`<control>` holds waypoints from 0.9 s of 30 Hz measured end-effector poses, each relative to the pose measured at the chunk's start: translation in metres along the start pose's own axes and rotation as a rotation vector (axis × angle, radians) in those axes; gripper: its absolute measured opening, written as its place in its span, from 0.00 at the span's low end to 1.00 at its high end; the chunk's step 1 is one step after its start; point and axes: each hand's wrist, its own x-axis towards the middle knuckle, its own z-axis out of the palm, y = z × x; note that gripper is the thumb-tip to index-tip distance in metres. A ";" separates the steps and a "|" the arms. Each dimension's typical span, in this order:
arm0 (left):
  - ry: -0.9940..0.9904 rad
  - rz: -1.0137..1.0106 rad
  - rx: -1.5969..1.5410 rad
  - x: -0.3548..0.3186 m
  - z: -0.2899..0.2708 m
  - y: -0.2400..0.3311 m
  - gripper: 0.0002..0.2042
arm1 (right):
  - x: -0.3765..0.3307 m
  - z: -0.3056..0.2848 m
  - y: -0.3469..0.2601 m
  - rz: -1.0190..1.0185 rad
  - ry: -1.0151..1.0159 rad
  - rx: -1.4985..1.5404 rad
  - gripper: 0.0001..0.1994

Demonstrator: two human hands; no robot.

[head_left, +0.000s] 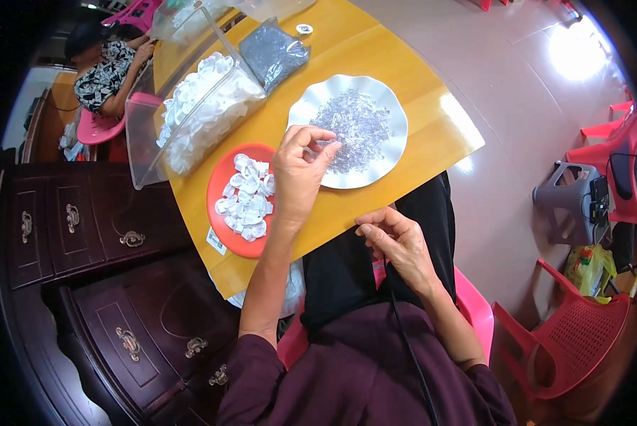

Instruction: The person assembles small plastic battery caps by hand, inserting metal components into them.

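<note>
My left hand (304, 163) hovers over the left side of a white wavy-rimmed plate (393, 157). Its thumb and forefinger come together in a pinch; whatever may be between them is too small to make out. Heaped on the plate are many small clear plastic pieces (357, 128). By the table's near edge, above my lap, my right hand (400, 245) has its thumb and forefinger pressed together, and any thing in them cannot be made out. Left of my left forearm, an orange-red plate (219, 167) carries a pile of small white plastic parts (246, 202).
A clear bin (142, 153) full of white parts (212, 106) stands at the far left of the yellow table (432, 92), beside a bag of dark material (272, 57). Another person (109, 78) sits beyond. Dark drawers (112, 220) flank the left; a red chair (581, 334) stands right.
</note>
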 end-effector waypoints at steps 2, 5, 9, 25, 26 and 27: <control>0.014 -0.047 -0.134 -0.003 -0.005 -0.004 0.08 | -0.001 0.000 -0.001 -0.009 -0.004 0.002 0.10; 0.015 -0.165 -0.408 -0.013 -0.017 0.002 0.07 | -0.003 0.002 -0.002 -0.020 -0.009 -0.001 0.10; -0.032 -0.312 -0.827 -0.040 -0.038 0.012 0.11 | -0.003 0.007 -0.009 -0.032 -0.011 -0.004 0.10; -0.145 -0.442 -0.622 -0.133 -0.062 0.022 0.28 | 0.002 0.046 -0.026 -0.420 -0.169 -0.488 0.08; -0.182 -0.426 -0.537 -0.135 -0.064 0.022 0.28 | 0.001 0.046 -0.025 -0.463 -0.173 -0.589 0.07; -0.221 -0.411 -0.452 -0.136 -0.066 0.022 0.28 | -0.001 0.048 -0.023 -0.507 -0.175 -0.690 0.07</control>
